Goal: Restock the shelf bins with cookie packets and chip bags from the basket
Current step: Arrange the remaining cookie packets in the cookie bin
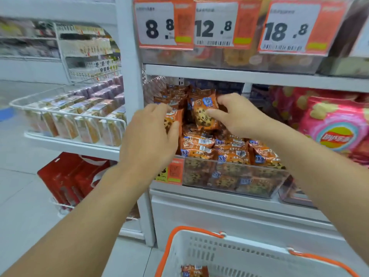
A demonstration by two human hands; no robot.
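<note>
Both my hands are mid-frame in the clear plastic shelf bin (229, 176): left hand (153, 134) grips one glossy orange chocolate-chip cookie packet (172, 118), right hand (237, 114) pinches another orange cookie packet (203, 112).

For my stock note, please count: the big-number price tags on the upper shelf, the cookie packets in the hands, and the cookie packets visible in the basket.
Orange-and-white paper price tags with big numbers: 3
Orange plastic held cookie packets, one gripped by the left hand, one by the right hand: 2
Orange basket cookie packet showing in the white plastic basket: 1
Total: 6
</note>
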